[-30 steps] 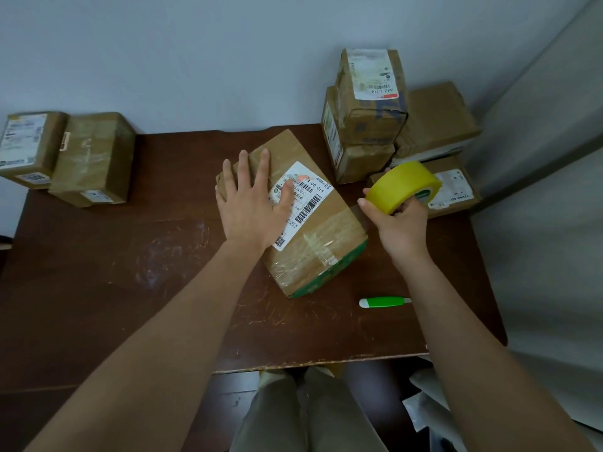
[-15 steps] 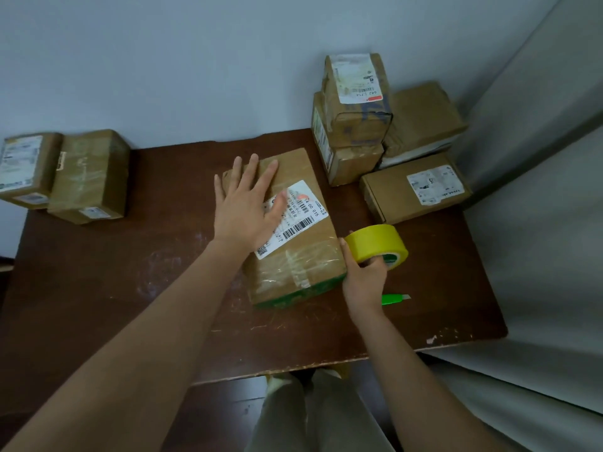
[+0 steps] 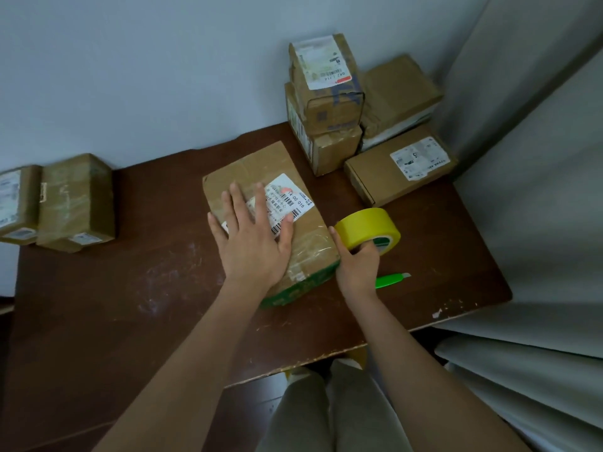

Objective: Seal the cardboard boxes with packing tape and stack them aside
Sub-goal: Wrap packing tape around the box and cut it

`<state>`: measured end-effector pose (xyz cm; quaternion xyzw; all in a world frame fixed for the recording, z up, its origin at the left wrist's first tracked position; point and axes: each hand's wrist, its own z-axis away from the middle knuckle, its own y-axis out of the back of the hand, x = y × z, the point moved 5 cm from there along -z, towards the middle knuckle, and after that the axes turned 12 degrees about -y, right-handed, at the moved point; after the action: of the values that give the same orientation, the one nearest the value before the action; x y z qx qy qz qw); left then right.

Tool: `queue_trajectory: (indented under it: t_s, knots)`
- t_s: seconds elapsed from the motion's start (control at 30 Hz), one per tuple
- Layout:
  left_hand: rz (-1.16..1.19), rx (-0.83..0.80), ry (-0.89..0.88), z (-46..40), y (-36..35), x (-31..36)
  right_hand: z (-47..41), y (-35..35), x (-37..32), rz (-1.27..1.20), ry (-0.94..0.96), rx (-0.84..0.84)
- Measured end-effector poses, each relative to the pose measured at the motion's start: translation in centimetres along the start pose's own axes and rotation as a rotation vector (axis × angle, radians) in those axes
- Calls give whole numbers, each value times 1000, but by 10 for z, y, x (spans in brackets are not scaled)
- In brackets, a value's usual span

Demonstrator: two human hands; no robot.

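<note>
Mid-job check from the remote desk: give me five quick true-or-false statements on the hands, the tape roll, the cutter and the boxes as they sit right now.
1. The left hand lies flat on the centre box. True.
2. The right hand holds a green tape roll. False: the tape roll is yellow.
3. The green cutter lies on the table, right of the right hand. True.
4. The cutter rests on top of the centre box. False: it lies on the table.
5. Boxes are stacked at the table's far right corner. True.
</note>
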<state>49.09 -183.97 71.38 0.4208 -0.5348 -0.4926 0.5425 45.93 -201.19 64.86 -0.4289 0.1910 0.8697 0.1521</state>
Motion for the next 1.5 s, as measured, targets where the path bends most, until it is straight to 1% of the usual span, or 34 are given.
queue_trajectory:
  t_s: [0.1, 0.17, 0.23, 0.37, 0.5, 0.63, 0.7, 0.77, 0.83, 0.87, 0.93, 1.0, 1.07, 1.13, 1.23, 1.3, 1.33, 1.4, 1.5]
  knots:
    - [28, 47, 93, -1, -4, 21, 3, -1, -2, 2, 12, -11]
    - [15, 51, 125, 0, -9, 27, 4, -2, -1, -8, 3, -12]
    - [16, 35, 117, 0, -9, 25, 5, -1, 0, 13, -2, -14]
    - [14, 91, 52, -9, -6, 45, 6, 1, -2, 34, 4, -24]
    - [-10, 33, 7, -15, -11, 67, 4, 3, 5, 27, -57, -17]
    - [55, -25, 129, -28, -12, 67, 7, -1, 6, 29, -87, -48]
    - [79, -39, 157, -34, -12, 69, 6, 0, 3, 20, -102, -30]
    - [101, -41, 142, -31, -9, 65, 6, 8, 1, -88, -154, -75]
    - [142, -35, 139, -26, -4, 50, 12, 11, -5, -217, -209, -196]
    - [172, -34, 144, -23, -2, 42, 15, 12, -7, -249, -207, -241]
    - [252, -6, 170, -18, 7, 22, 24, 6, -15, -294, -146, -331]
    - [388, 40, 215, -15, 19, 3, 35, -7, -27, -292, -37, -398]
    - [564, 116, 236, -11, 27, -16, 45, -21, -43, -233, 100, -434]
    - [714, 188, 199, -2, 32, -33, 59, -37, -56, -144, 207, -483]
    - [827, 286, 178, 27, 31, -63, 89, -60, -55, -45, 293, -536]
    - [823, 327, 177, 51, 28, -85, 110, -73, -46, -42, 330, -589]
    - [823, 334, 208, 62, 26, -98, 120, -78, -42, -50, 341, -628]
    - [795, 348, 338, 74, 25, -126, 138, -90, -38, -51, 370, -673]
    - [575, 320, 509, 65, 26, -160, 152, -100, -34, 4, 401, -650]
